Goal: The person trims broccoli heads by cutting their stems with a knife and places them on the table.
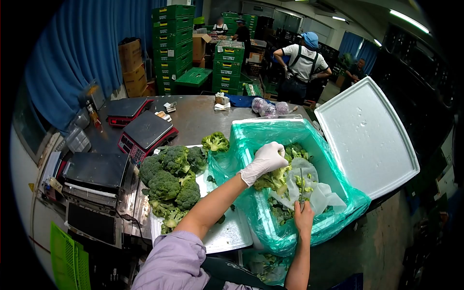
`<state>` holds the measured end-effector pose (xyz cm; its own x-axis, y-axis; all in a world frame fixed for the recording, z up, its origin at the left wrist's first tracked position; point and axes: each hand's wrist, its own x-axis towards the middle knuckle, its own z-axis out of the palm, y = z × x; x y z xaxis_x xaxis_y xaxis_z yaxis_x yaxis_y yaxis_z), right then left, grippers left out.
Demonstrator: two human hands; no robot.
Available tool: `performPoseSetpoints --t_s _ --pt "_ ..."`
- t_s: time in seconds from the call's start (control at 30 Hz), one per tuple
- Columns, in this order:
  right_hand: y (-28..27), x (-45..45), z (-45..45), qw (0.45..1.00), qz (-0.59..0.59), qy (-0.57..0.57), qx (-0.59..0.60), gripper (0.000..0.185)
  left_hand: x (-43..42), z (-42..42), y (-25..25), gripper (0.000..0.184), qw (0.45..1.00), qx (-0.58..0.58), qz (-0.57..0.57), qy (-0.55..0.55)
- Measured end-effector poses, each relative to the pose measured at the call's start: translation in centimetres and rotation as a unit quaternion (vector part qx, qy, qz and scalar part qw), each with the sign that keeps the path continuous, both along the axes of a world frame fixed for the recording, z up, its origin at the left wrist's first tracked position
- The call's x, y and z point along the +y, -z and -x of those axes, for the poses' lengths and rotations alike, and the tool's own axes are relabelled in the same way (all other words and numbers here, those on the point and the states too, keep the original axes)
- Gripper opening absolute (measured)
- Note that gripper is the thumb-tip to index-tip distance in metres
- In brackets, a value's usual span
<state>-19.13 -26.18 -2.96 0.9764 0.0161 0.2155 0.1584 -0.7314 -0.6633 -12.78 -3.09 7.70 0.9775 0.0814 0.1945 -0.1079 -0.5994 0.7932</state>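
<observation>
My left hand (265, 163), in a white glove, is closed in a fist over a foam box (345, 164) lined with a green plastic bag (246, 193). Whatever its fingers hold is hidden; broccoli pieces (273, 181) lie just below it. My bare right hand (303, 217) is wrapped around a knife (301, 186), whose thin blade points away from me over the box. Crumpled translucent plastic sheets (328, 197) lie around the blade, among green scraps. Left of the box, a heap of broccoli heads (166, 176) rests on a white foam tray (227, 236). A single cut broccoli head (215, 142) sits at its far end.
A foam lid (369, 135) leans right of the box. Two red-based scales (147, 129) and netted purple bulbs (268, 107) are on the metal table (195, 113). Green crates (173, 48) are stacked behind. One person (302, 63) stands beyond the table, others farther back.
</observation>
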Motion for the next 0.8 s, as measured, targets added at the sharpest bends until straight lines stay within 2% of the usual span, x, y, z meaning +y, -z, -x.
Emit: performPoseSetpoints --t_s 0.8 --pt "0.41 0.03 -0.14 1.0 -0.007 0.006 -0.029 0.031 0.04 -0.25 0.26 0.021 1.0 -0.008 0.001 -0.004"
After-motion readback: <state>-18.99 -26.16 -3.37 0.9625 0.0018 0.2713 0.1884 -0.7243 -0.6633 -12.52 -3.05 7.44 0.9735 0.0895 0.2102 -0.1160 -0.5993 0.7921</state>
